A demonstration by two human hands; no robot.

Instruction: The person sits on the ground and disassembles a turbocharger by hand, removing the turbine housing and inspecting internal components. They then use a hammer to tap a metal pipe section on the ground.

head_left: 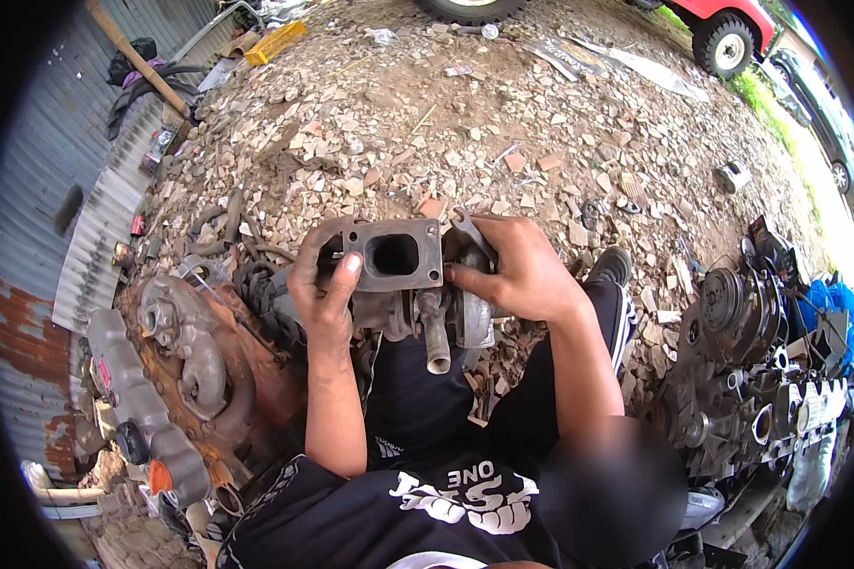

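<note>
A grimy metal turbocharger (398,308) is held up before my chest, its rectangular flange (394,228) facing up, with a dark opening and corner bolt holes. A short pipe points down from its underside. My left hand (323,284) is closed round the flange's left end, thumb on the face. My right hand (517,266) grips the right side, its thumb near the flange's edge. A small forked metal piece (465,226) sticks up by my right fingers; whether it is a separate piece I cannot tell. My fingertips are partly hidden behind the metal.
Engine parts (190,360) lie at my left beside a corrugated wall (38,284). An engine (740,398) sits at my right. Broken tile rubble (370,133) covers the ground, with a yellow crate (275,43) at the back left and a red vehicle (702,19) at the back right.
</note>
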